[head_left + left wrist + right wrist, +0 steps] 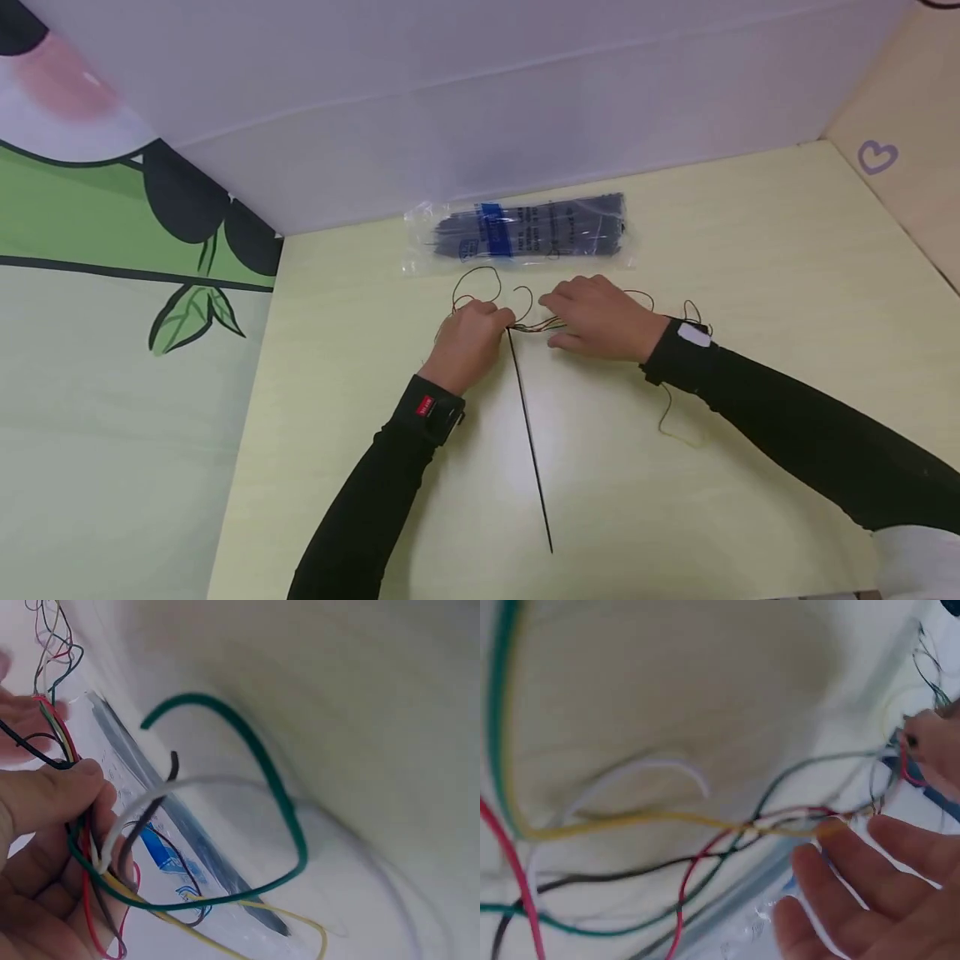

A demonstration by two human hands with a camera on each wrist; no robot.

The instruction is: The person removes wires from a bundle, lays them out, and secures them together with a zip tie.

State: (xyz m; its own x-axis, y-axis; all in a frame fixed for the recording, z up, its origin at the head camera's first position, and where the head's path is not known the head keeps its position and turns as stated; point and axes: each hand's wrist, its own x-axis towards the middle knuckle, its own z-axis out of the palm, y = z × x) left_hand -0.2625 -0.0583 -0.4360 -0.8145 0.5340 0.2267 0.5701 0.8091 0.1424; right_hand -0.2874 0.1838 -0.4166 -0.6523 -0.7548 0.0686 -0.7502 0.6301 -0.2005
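Note:
My left hand [468, 342] pinches a bundle of thin coloured wires [64, 731] between thumb and fingers, above the table. A long black cable tie [529, 425] runs from the pinch point toward the table's near side; in the left wrist view it meets the bundle just at the thumb, and how far it loops round is hidden. To the right, my right hand [603, 321] is beside the wires with fingers extended and apart. Its fingertips are close to a yellow wire [652, 817]; whether they touch is unclear. Green, red, black and white wire ends curl loosely on both sides.
A clear plastic bag of dark cable ties [555, 229] with a blue label lies behind the hands, near the white back wall [525, 133]. Everything rests on a pale wooden table [337, 467]. A yellowish wire end [678, 435] trails below the right wrist.

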